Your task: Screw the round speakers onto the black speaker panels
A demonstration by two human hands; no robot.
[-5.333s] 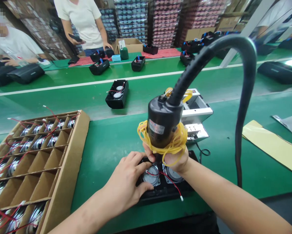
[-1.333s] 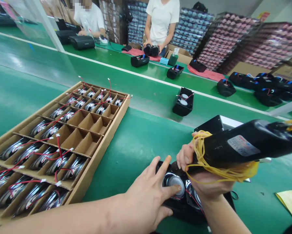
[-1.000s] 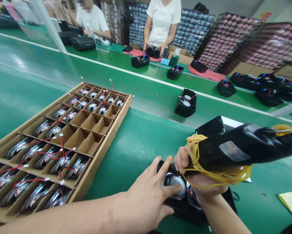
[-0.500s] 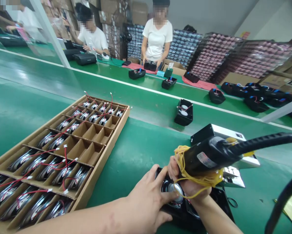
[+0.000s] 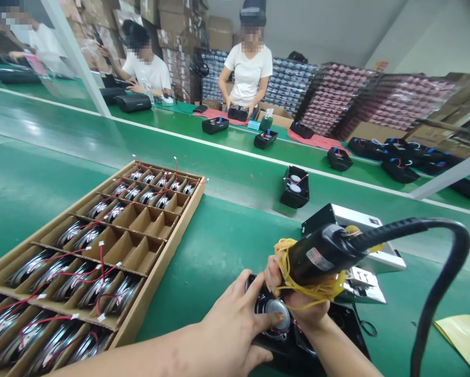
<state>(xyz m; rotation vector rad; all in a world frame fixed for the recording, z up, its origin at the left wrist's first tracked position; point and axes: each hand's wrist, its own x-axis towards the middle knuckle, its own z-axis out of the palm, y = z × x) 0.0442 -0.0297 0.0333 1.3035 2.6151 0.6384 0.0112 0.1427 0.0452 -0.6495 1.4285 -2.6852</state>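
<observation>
My right hand point(image 5: 303, 303) is wrapped round a black electric screwdriver point(image 5: 317, 256) with yellow bands wound about it and a thick cable at its top. The screwdriver's tip is hidden behind my hands. It leans over a black speaker housing point(image 5: 274, 345) on the green bench. My left hand point(image 5: 238, 319) grips the housing's near left side, its thumb pressing on the round back of a speaker driver point(image 5: 277, 314) seated inside. Part of a second driver shows to the right, under my right forearm.
On the left stands a divided cardboard tray point(image 5: 162, 262) of speaker drivers with red wires. A silver-and-black box machine point(image 5: 352, 220) stands beyond my right hand. Another housing point(image 5: 295, 187) with drivers sits farther off. Co-workers point(image 5: 246, 73) work across the bench. Yellow paper point(image 5: 462, 335) lies at right.
The view has shifted slightly. Both hands stay at the housing, the screwdriver is still in my right hand, and the cable's loop now shows more fully at right.
</observation>
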